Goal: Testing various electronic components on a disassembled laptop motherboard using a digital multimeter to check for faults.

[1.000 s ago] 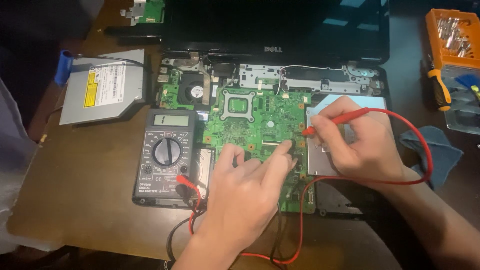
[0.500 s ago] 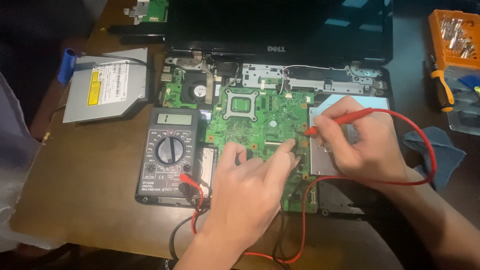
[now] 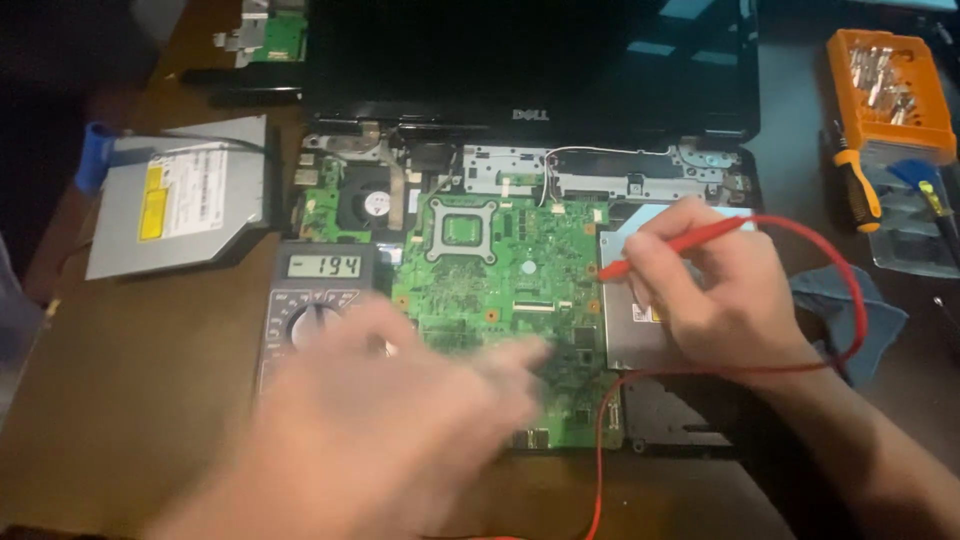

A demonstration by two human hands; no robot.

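Note:
An opened laptop lies in front of me with its green motherboard (image 3: 500, 270) bare. My right hand (image 3: 715, 290) pinches a red multimeter probe (image 3: 680, 245), its tip at the board's right edge beside a silver drive (image 3: 625, 320). My left hand (image 3: 400, 410) is blurred with motion over the lower left of the board and the multimeter (image 3: 310, 305); whether it holds the black probe cannot be made out. The meter's display is lit. A red lead (image 3: 840, 290) loops from the probe round my right wrist and down.
A grey optical drive (image 3: 180, 205) lies at the left. The dark laptop screen (image 3: 530, 60) stands at the back. An orange parts box (image 3: 890, 85), screwdrivers (image 3: 860, 185) and a blue cloth (image 3: 850, 310) are on the right. A small green board (image 3: 275, 30) sits top left.
My left hand has left the middle of the board and swept down and left, now blurred over the multimeter. The right hand still holds the red probe at the board's right edge.

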